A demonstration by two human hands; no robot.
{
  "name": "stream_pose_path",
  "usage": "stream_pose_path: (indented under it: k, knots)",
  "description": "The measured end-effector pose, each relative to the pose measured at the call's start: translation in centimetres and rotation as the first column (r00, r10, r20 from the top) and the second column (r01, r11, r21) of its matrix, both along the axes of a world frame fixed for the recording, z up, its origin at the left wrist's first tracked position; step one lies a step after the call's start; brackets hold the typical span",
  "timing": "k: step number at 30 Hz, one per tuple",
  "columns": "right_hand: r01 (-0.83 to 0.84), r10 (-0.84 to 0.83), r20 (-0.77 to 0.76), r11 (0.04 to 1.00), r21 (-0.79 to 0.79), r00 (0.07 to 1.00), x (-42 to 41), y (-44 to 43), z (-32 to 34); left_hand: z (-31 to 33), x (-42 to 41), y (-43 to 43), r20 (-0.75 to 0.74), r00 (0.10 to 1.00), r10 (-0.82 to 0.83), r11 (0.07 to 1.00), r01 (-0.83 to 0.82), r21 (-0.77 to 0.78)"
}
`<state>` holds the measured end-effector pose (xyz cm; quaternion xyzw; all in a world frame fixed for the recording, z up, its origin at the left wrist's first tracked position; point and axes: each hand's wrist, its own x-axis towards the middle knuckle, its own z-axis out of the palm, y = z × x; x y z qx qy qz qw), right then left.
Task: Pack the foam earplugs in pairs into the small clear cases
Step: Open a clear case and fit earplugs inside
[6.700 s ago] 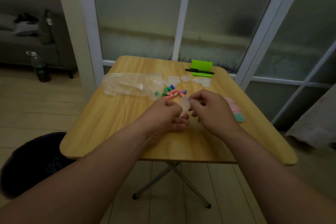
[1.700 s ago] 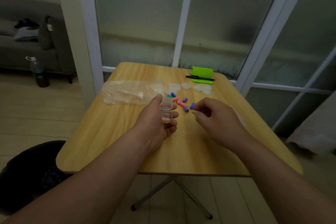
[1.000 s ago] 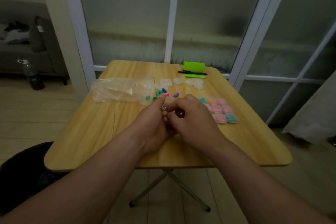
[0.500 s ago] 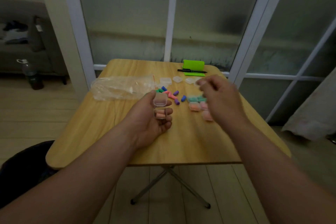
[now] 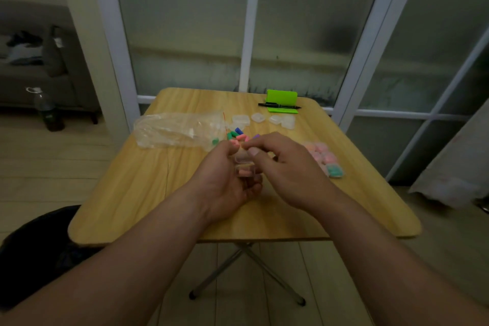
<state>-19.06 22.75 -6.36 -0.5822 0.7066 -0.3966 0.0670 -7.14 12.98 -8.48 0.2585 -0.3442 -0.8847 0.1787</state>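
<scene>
Left hand (image 5: 225,182): curled around a small clear case (image 5: 244,168), cradling it on the fingers just above the table (image 5: 158,193).
Right hand (image 5: 288,169): thumb and forefinger pinch the upper part of the same case, probably its lid. Whether an earplug is also between them cannot be told.
Inside the held case: pink foam shows in the lower half. It looks like a pair, but the blur hides the count.
Step in hand: most likely finishing this case, with the pink pair in and the lid about to close.
Next move calls for: the left fingers to brace the base while the right thumb presses the lid down evenly until it catches. The foam must sit below the rim or the lid may spring back. The case would then join the finished ones.
Right of the hands: filled cases (image 5: 324,157) lie in a tight cluster, mostly pink inside, with a teal one nearest the table edge.
Just beyond the hands: loose earplugs (image 5: 236,136) in green, pink, blue and purple lie in a small heap, not yet packed.
Left of that heap: a plastic bag (image 5: 177,130) lies on its side with its mouth towards the earplugs and one green plug at the opening.
Further back: empty cases (image 5: 260,118) sit in a short row with no colour inside them.
Far edge: a green stand (image 5: 281,96) with a pen (image 5: 279,106) in front of it.
</scene>
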Motion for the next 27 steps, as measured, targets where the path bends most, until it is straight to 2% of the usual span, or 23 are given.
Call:
stream_pose_path:
  k: [5, 8, 10, 14, 17, 22, 27]
  knots:
    - [-0.071, 0.079, -0.155, 0.996, 0.056, 0.985, 0.5, -0.2, -1.2, -0.6, 0.0, -1.8, -0.034, 0.999, 0.035, 0.998, -0.033, 0.048]
    - [-0.031, 0.038, -0.211, 0.999, 0.037, 0.977, 0.9, -0.5, -1.7, -0.8, 0.0, -1.9, -0.024, 0.998, 0.060, 0.998, -0.060, 0.006]
    - [-0.011, 0.013, -0.185, 1.000, 0.016, 0.983, 0.9, -0.8, -1.8, -0.6, 0.1, -1.7, -0.027, 0.998, 0.064, 0.996, -0.065, -0.054]
    - [-0.011, 0.011, -0.027, 1.000, -0.028, 1.000, 0.4, -0.8, -2.1, -0.1, 0.4, -1.1, -0.026, 1.000, -0.008, 0.977, 0.003, -0.214]
    - [-0.015, 0.015, -0.031, 1.000, -0.017, 0.999, -0.1, -0.5, -2.1, 0.0, 0.4, -0.5, -0.013, 0.999, -0.040, 0.950, 0.034, -0.309]
    - [0.013, -0.008, -0.126, 0.999, 0.034, 0.992, -0.7, 0.2, -2.0, -0.5, -0.4, -0.1, 0.001, 1.000, -0.030, 0.940, 0.029, -0.341]
    - [0.006, -0.001, -0.140, 0.999, 0.037, 0.990, -1.4, 0.8, -1.8, -0.5, -1.2, 0.5, -0.023, 1.000, -0.009, 0.959, 0.002, -0.282]
